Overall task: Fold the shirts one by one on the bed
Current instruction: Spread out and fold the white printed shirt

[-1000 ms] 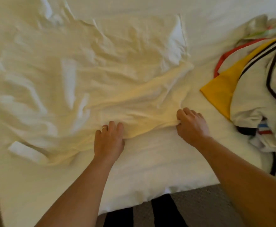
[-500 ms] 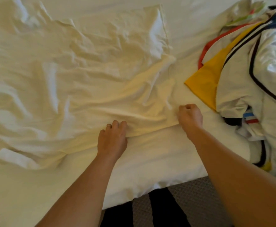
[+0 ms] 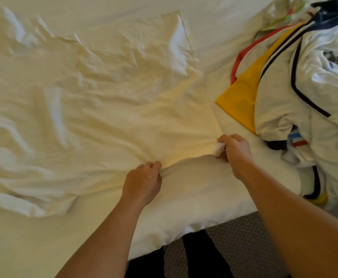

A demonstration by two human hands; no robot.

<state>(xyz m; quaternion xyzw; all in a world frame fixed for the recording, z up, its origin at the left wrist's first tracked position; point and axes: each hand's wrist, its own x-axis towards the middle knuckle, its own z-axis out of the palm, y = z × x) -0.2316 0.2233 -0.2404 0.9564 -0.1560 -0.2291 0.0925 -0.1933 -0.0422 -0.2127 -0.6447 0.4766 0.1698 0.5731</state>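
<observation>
Head view: wrinkled cream cotton shirt (image 3: 96,109) spread unfolded on white-sheeted bed (image 3: 194,213), near hem pinched by left hand (image 3: 143,182) and right hand (image 3: 235,152); heap of white, yellow and dark-trimmed shirts (image 3: 296,93) still waiting.

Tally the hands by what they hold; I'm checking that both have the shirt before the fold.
Hands gripping the cream shirt edge: 2, the left hand and the right hand
Hands free: 0
Total hands: 2
</observation>
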